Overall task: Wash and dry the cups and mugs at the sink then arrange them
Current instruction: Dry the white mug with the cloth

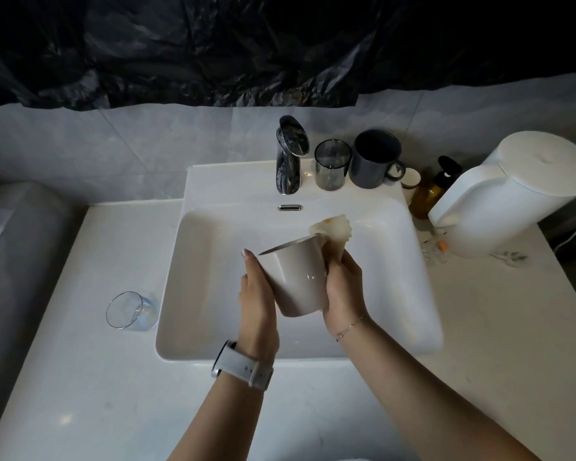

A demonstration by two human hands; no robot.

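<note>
Over the white sink point(213, 347) I hold a white cup point(298, 277), tilted with its mouth pointing away and to the left. My left hand point(258, 301) grips the cup's left side. My right hand point(343, 287) presses a pale crumpled cloth point(331, 231) against the cup's right side and rim. A clear glass point(132, 311) stands on the counter left of the sink. Behind the basin, a smoky grey glass point(331, 164) and a dark grey mug point(374, 159) stand right of the chrome tap point(290, 154).
A white electric kettle point(509, 197) sits at the right, with an amber pump bottle point(429, 191) and a small jar point(411, 179) beside it. Small bits of clutter lie on the counter near the kettle's base. Black plastic sheeting hangs over the wall above.
</note>
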